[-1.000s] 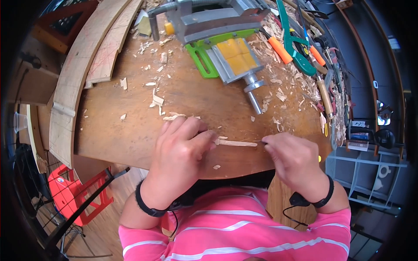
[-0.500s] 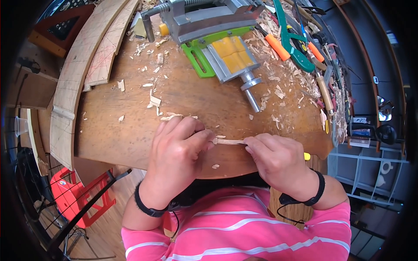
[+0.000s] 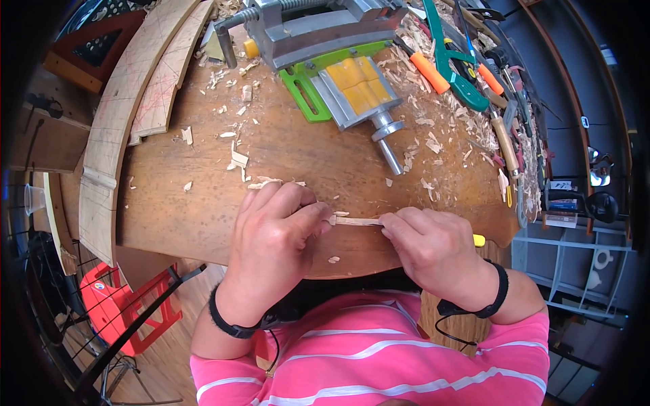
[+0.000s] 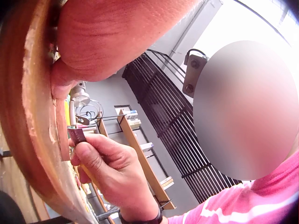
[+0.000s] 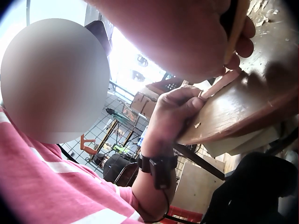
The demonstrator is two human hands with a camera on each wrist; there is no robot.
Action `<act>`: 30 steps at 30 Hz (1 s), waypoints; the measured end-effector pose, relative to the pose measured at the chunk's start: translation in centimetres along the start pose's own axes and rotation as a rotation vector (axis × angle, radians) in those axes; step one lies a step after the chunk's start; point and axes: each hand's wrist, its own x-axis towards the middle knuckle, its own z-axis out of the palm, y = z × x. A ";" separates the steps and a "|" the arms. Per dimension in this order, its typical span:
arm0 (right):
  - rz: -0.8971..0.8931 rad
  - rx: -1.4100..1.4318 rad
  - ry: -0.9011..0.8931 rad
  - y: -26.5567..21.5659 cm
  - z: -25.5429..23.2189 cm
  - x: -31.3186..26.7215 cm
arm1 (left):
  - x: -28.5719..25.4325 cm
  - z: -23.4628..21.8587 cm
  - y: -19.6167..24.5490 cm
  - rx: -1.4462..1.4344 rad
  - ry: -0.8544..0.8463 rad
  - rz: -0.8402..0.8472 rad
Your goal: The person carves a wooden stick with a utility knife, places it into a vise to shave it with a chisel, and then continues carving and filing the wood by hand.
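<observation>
A thin pale wooden strip lies along the near edge of the wooden table. My left hand holds its left end down between thumb and fingers. At the other end is my right hand, its fingertips right at the strip. This hand grips a yellow-handled tool; the yellow end sticks out behind the palm. In the left wrist view a dark flat piece shows between the right thumb and forefinger, beside the strip's end; I cannot tell whether it is a blade.
Ahead stands a grey vise with a green base and yellow jaw block. Hand tools, among them an orange handle, lie among shavings at the right. Long boards lie along the left. A red stool stands below.
My right hand has moved left to the strip, covering its right end, and has barely shifted in the last half second. My left hand keeps its hold.
</observation>
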 end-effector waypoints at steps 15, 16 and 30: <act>-0.080 -0.188 -0.101 -1.6 -1.2 0.7 | 0.1 -0.1 0.2 0.024 -0.024 0.003; -0.072 -0.199 -0.124 -1.8 -1.3 0.7 | 0.1 0.0 0.2 0.023 -0.020 0.001; -0.142 -0.381 -0.245 -3.8 -2.6 3.2 | -0.1 0.4 0.0 0.003 0.056 0.036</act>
